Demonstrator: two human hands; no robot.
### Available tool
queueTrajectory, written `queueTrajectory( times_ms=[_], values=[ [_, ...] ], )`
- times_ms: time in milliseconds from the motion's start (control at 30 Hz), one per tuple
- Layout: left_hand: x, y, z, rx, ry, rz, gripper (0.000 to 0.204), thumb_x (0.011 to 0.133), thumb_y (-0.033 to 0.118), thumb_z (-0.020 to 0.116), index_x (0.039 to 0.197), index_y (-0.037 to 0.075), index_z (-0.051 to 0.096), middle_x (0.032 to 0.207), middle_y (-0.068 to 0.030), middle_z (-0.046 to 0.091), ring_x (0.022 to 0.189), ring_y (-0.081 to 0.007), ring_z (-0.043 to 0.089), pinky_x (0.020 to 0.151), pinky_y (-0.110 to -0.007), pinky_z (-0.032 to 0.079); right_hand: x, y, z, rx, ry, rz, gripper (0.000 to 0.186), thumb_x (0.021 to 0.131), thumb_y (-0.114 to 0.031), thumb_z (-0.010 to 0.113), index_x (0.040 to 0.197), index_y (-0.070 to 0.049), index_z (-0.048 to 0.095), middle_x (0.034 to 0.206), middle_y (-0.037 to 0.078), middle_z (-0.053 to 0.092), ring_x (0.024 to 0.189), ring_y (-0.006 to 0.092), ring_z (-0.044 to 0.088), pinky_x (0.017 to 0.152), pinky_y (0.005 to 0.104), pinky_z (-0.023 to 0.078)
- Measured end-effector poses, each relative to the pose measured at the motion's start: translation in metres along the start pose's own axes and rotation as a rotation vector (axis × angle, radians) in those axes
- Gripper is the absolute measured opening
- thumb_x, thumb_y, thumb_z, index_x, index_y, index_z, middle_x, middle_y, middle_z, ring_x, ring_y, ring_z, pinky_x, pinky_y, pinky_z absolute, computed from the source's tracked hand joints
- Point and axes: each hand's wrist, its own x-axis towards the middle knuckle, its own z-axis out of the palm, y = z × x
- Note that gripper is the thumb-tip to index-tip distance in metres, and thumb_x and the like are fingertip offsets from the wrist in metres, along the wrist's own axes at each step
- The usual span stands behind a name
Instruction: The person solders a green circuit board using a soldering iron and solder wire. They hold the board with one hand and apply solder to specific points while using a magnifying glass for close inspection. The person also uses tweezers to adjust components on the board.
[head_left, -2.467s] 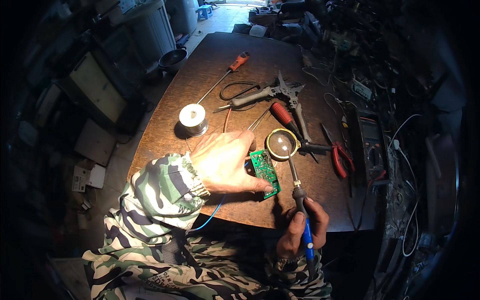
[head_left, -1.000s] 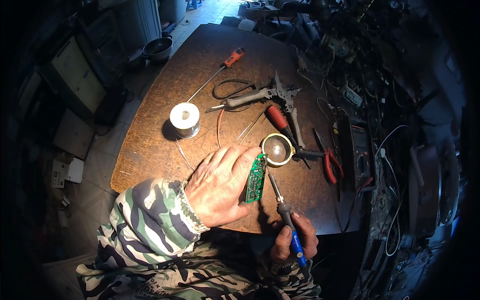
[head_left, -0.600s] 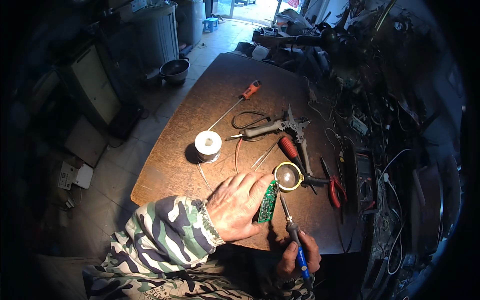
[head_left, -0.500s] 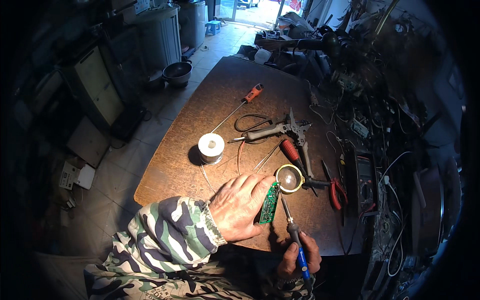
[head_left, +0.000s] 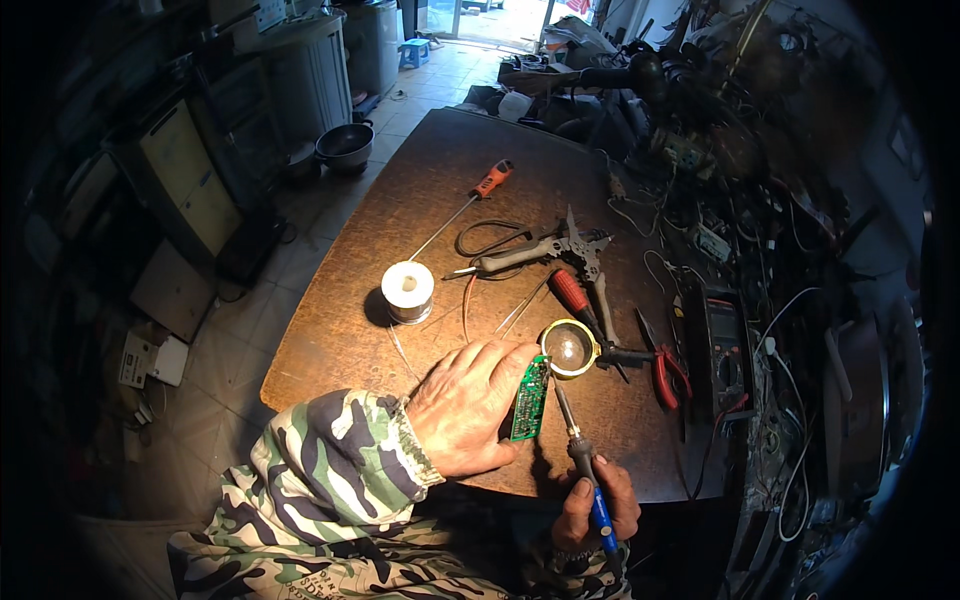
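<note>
My left hand (head_left: 468,408) grips a green circuit board (head_left: 530,402) by its left side, holding it tilted up over the near part of the table. In my right hand (head_left: 600,505) is a soldering iron (head_left: 583,458) with a blue and black handle, held like a pen. Its metal tip points up and away, close to the board's upper right corner; whether they touch I cannot tell. Just beyond sits a round yellow-rimmed tin (head_left: 570,350). Left of it stands a white spool of solder wire (head_left: 407,292), a strand trailing toward my left hand.
On the wooden table (head_left: 340,300) lie an orange-handled screwdriver (head_left: 492,180), a wire-stripper tool (head_left: 575,250), a red-handled screwdriver (head_left: 570,290) and red pliers (head_left: 670,378). A multimeter (head_left: 727,350) is at the right edge, beside heaped cables. A pot (head_left: 345,148) stands on the floor at left.
The whole scene has shifted slightly left and up in the view. Both hands keep their hold, and the iron's tip stays near the board's upper corner.
</note>
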Motion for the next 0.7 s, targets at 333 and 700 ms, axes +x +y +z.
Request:
queueTrajectory(
  times_ms=[333, 700],
  values=[
    [0.0004, -0.0034, 0.0037, 0.009, 0.011, 0.015, 0.092, 0.066, 0.021, 0.086, 0.141, -0.002, 0.039, 0.127, -0.0232, 0.053, 0.115, -0.0419, 0.055, 0.099, -0.049, 0.047, -0.0006, 0.0015, 0.0004, -0.001, 0.013, -0.003, 0.034, 0.088, -0.010, 0.060, 0.115, 0.010, 0.063, 0.082, 0.019, 0.066, 0.062, 0.0207, 0.066, 0.059, 0.0293, 0.052],
    [0.0004, -0.0012, 0.0023, 0.003, 0.004, 0.007, 0.092, 0.065, 0.020, 0.086, 0.141, -0.002, 0.039, 0.125, -0.0226, 0.053, 0.115, -0.0417, 0.055, 0.098, -0.049, 0.047, -0.0016, 0.0036, 0.0011, -0.005, 0.021, -0.010, 0.034, 0.087, -0.011, 0.060, 0.114, 0.010, 0.062, 0.079, 0.019, 0.067, 0.062, 0.0212, 0.066, 0.060, 0.0298, 0.051]
  ],
)
